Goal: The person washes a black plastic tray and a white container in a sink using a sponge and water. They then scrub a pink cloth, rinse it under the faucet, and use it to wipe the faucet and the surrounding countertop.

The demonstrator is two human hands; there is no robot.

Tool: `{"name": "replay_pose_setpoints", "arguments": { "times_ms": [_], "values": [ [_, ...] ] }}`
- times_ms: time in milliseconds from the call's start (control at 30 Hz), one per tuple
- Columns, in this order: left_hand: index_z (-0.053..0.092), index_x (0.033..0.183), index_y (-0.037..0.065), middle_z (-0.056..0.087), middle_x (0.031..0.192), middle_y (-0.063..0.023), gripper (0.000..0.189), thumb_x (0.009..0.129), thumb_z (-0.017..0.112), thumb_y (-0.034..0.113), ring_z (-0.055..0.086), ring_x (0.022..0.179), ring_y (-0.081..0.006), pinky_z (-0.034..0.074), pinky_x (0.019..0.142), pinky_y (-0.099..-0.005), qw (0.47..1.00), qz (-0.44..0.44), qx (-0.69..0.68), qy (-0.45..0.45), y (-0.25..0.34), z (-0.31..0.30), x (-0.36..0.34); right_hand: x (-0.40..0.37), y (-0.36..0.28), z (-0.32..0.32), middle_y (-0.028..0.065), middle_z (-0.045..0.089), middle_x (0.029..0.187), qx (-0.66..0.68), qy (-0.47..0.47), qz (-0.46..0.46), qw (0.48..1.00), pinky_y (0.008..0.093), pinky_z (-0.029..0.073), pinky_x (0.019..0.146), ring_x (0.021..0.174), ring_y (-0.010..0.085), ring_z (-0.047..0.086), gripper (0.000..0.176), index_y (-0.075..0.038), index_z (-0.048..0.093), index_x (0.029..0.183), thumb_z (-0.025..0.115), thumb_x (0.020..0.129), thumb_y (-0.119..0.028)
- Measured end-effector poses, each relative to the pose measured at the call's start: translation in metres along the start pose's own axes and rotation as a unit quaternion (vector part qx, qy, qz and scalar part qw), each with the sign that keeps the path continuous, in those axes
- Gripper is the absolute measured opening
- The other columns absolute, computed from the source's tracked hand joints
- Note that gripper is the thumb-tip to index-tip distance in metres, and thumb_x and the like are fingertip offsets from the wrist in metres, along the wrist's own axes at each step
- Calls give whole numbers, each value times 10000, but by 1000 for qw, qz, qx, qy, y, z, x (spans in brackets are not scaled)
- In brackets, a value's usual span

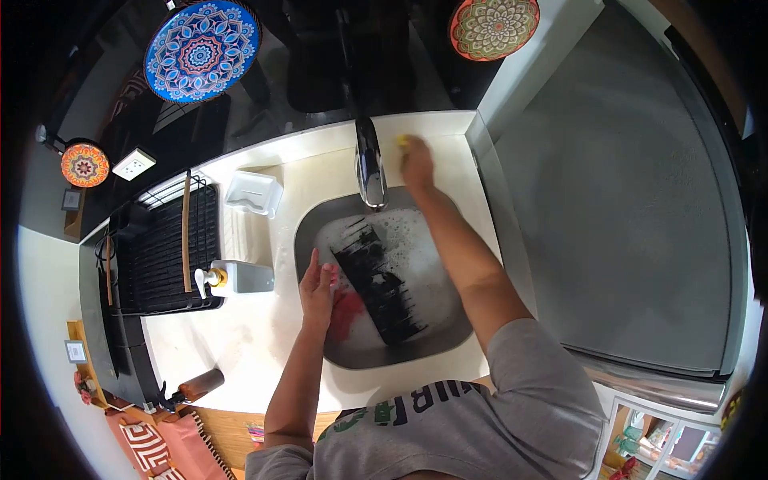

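Note:
My right hand [417, 166] is reaching to the counter behind the sink, just right of the faucet [370, 164]. Its fingers are closed on a small yellow sponge [402, 141], of which only an edge shows. Over the left side of the sink [364, 358], my left hand [318, 290] has its fingers apart, with a bit of pink beside the fingertips. Below it a red cloth-like thing [346, 314] lies in the soapy water. A long black rack piece [374, 280] with thin prongs along its sides lies slantwise in the suds.
Left of the sink are a clear plastic tray [254, 194], a soap dispenser [240, 278] and a black dish rack [164, 248] with wooden handles. An amber spray bottle [200, 386] lies nearer me. A large grey surface [616, 208] bounds the counter on the right.

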State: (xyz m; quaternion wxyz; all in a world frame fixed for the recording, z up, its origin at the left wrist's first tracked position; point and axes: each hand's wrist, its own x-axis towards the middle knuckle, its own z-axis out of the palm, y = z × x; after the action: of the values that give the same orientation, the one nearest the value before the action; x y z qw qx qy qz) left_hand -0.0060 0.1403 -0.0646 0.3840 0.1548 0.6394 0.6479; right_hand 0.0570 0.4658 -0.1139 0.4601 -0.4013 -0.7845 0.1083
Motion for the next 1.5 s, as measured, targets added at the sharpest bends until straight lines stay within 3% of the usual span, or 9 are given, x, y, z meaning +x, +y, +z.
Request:
{"name": "replay_pose_setpoints", "arguments": {
  "times_ms": [67,233,433,567,800,900,1000,1200,1500],
  "values": [
    [320,1333,7,590,850,-31,512,899,516,196,529,759,-77,433,692,-214,1000,11,12,4,0,-5,-1,-1,-33,-5,157,598,923,140,-140,-62,978,406,431,852,925,344,550,259,-37,608,955,559,704,1],
    [346,1321,7,590,852,-25,487,898,516,178,521,752,-69,430,690,-210,999,22,33,21,6,-15,-4,28,-17,-24,149,608,916,102,-44,16,994,373,452,825,877,295,578,256,-26,624,906,594,657,25],
    [359,1315,7,579,870,-26,475,894,516,161,518,788,-84,429,738,-220,998,37,48,0,-3,-10,11,20,-23,11,151,587,893,206,-147,-75,965,370,441,833,909,319,547,249,-30,628,874,546,651,44],
    [354,1304,-18,478,1139,-137,489,883,521,168,501,974,-192,408,848,-278,972,144,120,142,-10,-21,72,27,4,-20,176,567,929,-2,-141,-104,984,409,433,782,893,359,523,189,-27,627,835,513,697,35],
    [214,1324,-86,372,1247,-282,714,826,578,274,446,1114,-369,390,915,-354,880,9,103,463,47,-18,157,-36,-57,-46,152,538,970,-4,-186,-77,980,425,417,808,905,335,507,328,-45,616,954,572,637,27],
    [286,1302,-76,449,1209,-264,671,817,589,275,510,1066,-335,415,896,-349,891,-22,142,431,-31,-64,244,-76,-65,-69,164,516,1012,21,-269,-39,962,430,407,841,966,345,487,375,-18,578,1007,565,637,42],
    [369,1270,-55,498,1193,-226,601,804,600,245,549,1037,-296,431,887,-337,911,-6,-56,409,38,-28,173,-89,-143,-93,181,500,1037,197,-304,-156,919,433,401,855,984,363,471,385,10,556,1024,559,641,41],
    [412,1267,-5,464,1254,-203,531,788,572,156,522,1093,-272,410,912,-297,881,55,-87,462,-10,-40,188,21,-193,16,171,500,1041,27,-74,-209,975,419,420,826,933,328,494,281,28,560,1007,478,740,-3],
    [335,1323,-8,546,1031,-83,502,841,466,42,558,769,-136,489,623,-249,960,66,-187,197,-1,-13,36,27,-204,1,145,542,983,-189,-275,-144,932,385,451,774,921,279,519,159,-10,638,831,495,777,-57]
  ]
}}
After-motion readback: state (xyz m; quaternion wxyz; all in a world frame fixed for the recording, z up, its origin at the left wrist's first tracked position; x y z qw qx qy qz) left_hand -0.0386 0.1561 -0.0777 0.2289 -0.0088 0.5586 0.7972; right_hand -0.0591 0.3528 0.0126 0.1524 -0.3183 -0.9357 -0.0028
